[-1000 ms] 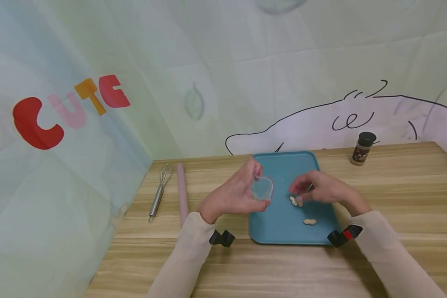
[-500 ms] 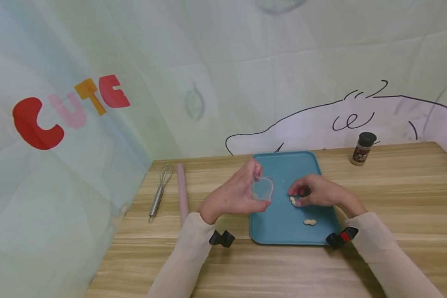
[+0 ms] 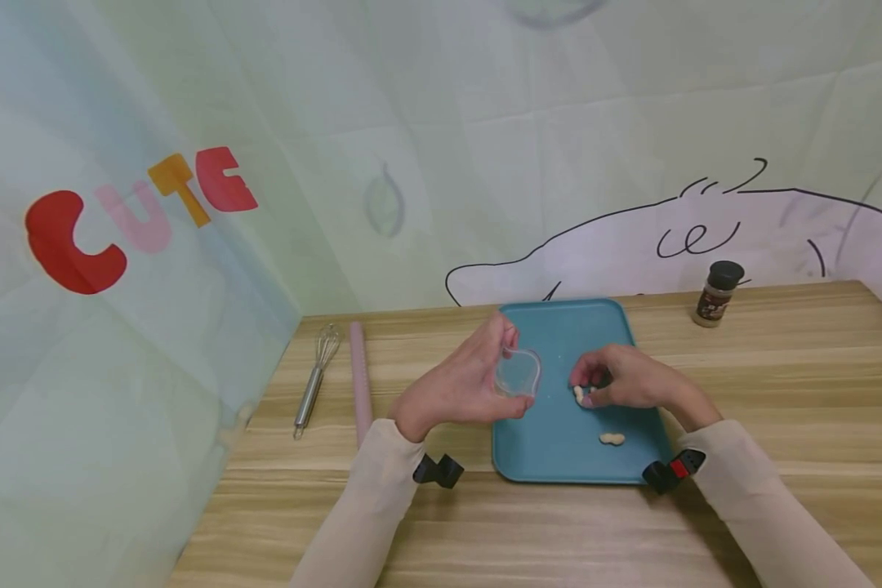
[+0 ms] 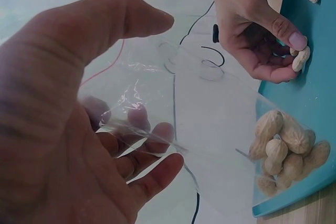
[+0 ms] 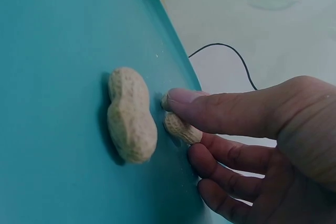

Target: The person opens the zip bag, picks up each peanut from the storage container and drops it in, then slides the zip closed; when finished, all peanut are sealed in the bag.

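My left hand holds a clear plastic bag with its mouth spread between thumb and fingers. Several peanuts are gathered inside the bag's far end. Over the teal tray, my right hand pinches a peanut between thumb and fingertips. A second bit of peanut shell shows beside it, mostly covered by the thumb in the right wrist view. One more peanut lies apart on the tray, nearer its front edge.
On the wooden table, a whisk and a pink rod lie to the left. At the back right stands a dark-capped spice jar. A printed curtain hangs behind.
The right hand has shifted slightly and its thumb and fingers have come together on a peanut, covering much of the pair seen earlier. The left hand and bag have stayed still.
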`<state>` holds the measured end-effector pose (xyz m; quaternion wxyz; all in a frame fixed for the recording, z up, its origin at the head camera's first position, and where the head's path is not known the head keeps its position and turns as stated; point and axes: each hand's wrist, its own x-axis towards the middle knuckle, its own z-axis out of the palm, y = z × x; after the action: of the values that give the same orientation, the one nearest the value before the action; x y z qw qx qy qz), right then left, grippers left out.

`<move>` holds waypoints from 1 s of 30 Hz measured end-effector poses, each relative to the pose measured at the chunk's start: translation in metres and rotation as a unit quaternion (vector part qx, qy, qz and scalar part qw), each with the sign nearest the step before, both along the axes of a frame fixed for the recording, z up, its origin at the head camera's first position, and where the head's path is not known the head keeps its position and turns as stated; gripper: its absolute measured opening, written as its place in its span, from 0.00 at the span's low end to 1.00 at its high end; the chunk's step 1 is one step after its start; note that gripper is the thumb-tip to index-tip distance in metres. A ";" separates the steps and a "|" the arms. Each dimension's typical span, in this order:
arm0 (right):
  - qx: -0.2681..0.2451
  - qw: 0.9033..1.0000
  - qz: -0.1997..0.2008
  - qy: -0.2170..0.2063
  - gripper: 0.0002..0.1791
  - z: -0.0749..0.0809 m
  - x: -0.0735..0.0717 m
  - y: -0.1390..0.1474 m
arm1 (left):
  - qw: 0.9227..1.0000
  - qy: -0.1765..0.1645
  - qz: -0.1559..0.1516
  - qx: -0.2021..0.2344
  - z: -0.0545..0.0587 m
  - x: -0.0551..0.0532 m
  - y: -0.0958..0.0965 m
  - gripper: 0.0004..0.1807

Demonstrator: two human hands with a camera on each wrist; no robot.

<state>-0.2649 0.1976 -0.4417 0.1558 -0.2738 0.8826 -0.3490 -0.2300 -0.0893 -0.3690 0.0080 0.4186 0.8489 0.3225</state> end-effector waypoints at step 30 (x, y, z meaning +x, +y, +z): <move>-0.052 0.995 -0.072 0.051 0.07 0.010 0.006 -0.002 | 1.000 -0.004 0.000 -0.007 0.002 0.001 0.000 0.32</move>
<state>-0.2585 0.1952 -0.4318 0.0706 -0.2352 0.8875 -0.3899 -0.2293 -0.0892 -0.3674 0.0148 0.4171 0.8513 0.3180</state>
